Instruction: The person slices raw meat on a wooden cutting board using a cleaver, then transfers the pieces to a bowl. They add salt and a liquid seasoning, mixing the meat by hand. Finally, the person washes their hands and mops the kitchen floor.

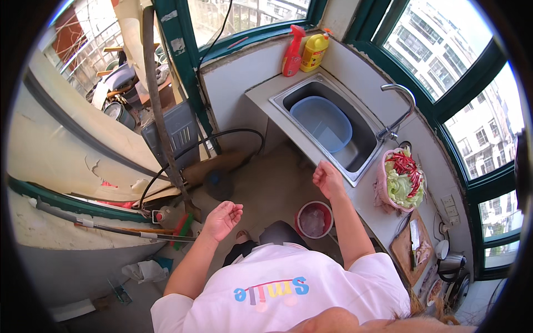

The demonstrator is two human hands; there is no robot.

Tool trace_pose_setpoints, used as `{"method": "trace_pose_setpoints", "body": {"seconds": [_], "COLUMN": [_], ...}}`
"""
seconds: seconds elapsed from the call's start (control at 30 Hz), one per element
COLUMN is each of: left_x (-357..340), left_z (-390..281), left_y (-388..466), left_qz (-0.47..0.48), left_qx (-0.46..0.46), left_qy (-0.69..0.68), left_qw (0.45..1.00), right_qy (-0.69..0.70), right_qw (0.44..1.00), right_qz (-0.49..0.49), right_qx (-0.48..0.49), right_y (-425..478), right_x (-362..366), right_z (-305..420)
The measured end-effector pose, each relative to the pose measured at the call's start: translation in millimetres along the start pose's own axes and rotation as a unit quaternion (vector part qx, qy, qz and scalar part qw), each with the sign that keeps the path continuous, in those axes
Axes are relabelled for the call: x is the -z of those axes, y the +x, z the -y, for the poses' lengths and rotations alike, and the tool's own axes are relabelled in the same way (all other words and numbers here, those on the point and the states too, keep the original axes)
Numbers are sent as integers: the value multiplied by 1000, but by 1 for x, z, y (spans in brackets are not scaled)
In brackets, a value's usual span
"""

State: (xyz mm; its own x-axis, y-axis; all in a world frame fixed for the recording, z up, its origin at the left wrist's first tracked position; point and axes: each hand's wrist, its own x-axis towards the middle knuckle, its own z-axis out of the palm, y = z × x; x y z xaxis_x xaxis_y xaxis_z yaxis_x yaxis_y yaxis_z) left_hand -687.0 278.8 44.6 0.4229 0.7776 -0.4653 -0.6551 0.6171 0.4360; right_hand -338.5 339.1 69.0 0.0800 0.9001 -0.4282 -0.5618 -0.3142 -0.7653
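Note:
My left hand [223, 220] is held in the air over the floor, left of my body. Its fingers curl in towards the thumb, and nothing shows in them. In a loose fist, my right hand [328, 178] hovers by the front edge of the counter, close to the near corner of the steel sink [360, 160]. I see nothing in that hand either. A blue plastic basin [320, 123] with water sits inside the sink. To the right of the sink stands a pink basket [381, 183] holding lettuce leaves [397, 191] and red chilli peppers [406, 166].
A chrome faucet [406, 100] curves above the sink. A red spray bottle [292, 54] and a yellow jug [314, 52] stand behind it. A knife [414, 237] rests on a wooden cutting board [399, 249] beside raw meat [424, 252]. A red bucket [298, 220] stands below my right forearm.

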Motion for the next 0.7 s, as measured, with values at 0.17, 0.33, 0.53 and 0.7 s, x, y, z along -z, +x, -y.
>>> {"method": "trace_pose_setpoints", "body": {"seconds": [0.17, 0.33, 0.53, 0.7], "left_x": [-81, -159, -227, -175], "left_z": [-49, -57, -8, 26], "left_y": [99, 225, 399, 498], "left_qz": [120, 122, 110, 222], "left_qx": [70, 136, 134, -143], "left_qy": [90, 187, 446, 908], "left_qw": [986, 965, 878, 326], "right_qy": [67, -82, -630, -827], "right_qw": [988, 960, 671, 516], "right_qz": [-127, -264, -387, -201], "right_qx": [49, 45, 44, 102], "right_y": [72, 193, 312, 302], "right_x": [45, 121, 183, 131], "right_z": [53, 53, -28, 8]}}
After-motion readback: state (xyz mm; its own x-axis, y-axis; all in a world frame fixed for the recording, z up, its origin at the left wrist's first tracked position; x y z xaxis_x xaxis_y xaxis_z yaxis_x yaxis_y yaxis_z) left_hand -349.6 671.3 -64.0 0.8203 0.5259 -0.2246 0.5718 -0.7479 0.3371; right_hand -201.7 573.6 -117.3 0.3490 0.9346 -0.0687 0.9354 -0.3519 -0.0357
